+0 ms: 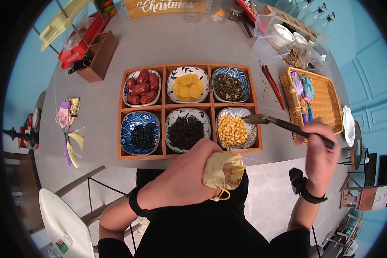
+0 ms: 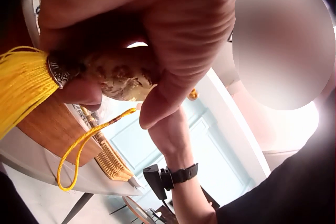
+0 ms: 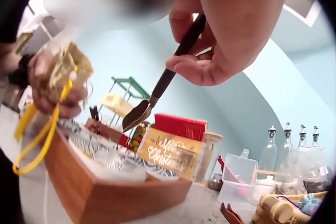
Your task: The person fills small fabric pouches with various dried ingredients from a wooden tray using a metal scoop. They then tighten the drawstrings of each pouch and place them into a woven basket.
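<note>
My left hand [image 1: 182, 176] grips a small beige-gold cloth pouch [image 1: 213, 172], its mouth gaping, in front of the tray. In the left wrist view a yellow tassel [image 2: 23, 85] hangs from the pouch, with a looped yellow cord [image 2: 79, 153] beside it. My right hand [image 1: 321, 157] holds a spoon [image 1: 284, 126] by its black handle. In the head view the spoon's head overlaps the edge of the dish [image 1: 249, 112] of yellow corn kernels [image 1: 232, 130]. The right wrist view shows the spoon's bowl tilted downward.
A wooden six-compartment tray [image 1: 164, 107] also bears dishes of red dates [image 1: 140, 89], yellow flakes [image 1: 188, 87], dried leaves [image 1: 229, 87], black beans [image 1: 142, 136] and dark dried pieces [image 1: 185, 132]. A wicker basket [image 1: 327, 103] with small pouches stands right; a tasselled sachet [image 1: 65, 116] lies left.
</note>
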Tool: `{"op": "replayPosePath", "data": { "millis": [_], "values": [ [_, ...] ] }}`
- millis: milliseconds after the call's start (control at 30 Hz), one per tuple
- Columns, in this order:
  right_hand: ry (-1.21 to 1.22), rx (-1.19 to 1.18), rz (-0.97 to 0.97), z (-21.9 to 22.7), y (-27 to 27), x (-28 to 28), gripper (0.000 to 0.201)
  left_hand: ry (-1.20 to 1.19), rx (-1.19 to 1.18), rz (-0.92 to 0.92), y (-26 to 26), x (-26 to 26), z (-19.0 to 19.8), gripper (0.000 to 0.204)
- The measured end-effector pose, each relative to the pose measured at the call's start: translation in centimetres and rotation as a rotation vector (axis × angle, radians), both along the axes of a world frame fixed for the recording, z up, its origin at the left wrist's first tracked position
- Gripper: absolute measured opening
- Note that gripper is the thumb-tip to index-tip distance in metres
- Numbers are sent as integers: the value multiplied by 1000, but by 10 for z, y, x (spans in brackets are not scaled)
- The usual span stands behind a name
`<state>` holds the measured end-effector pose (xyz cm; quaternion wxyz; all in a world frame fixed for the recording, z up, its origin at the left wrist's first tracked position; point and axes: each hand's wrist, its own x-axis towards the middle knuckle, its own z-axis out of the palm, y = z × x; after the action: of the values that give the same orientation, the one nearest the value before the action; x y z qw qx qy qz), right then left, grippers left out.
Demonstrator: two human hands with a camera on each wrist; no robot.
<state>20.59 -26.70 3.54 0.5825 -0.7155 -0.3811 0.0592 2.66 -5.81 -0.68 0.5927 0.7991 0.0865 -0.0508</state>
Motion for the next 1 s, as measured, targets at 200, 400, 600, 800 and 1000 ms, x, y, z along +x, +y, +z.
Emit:
{"op": "replayPosePath", "data": {
  "millis": [200, 400, 600, 800, 1000],
  "values": [
    [-201, -267, 102, -10, 17, 2, 15, -166, 334, -48, -13, 10, -7, 45],
    [130, -244, 47, -23, 8, -5, 11, -135, 450, -94, -15, 16, -7, 39],
    [139, -146, 46, -36, 11, 18, 16, -119, 453, -119, -14, 19, -6, 40],
    [360, -152, 67, -50, 1, 15, 16, -89, 477, -123, -16, 22, -4, 41],
    [515, -66, -125, -69, 14, 1, 19, -165, 503, -134, -14, 22, -6, 43]
  ]
}}
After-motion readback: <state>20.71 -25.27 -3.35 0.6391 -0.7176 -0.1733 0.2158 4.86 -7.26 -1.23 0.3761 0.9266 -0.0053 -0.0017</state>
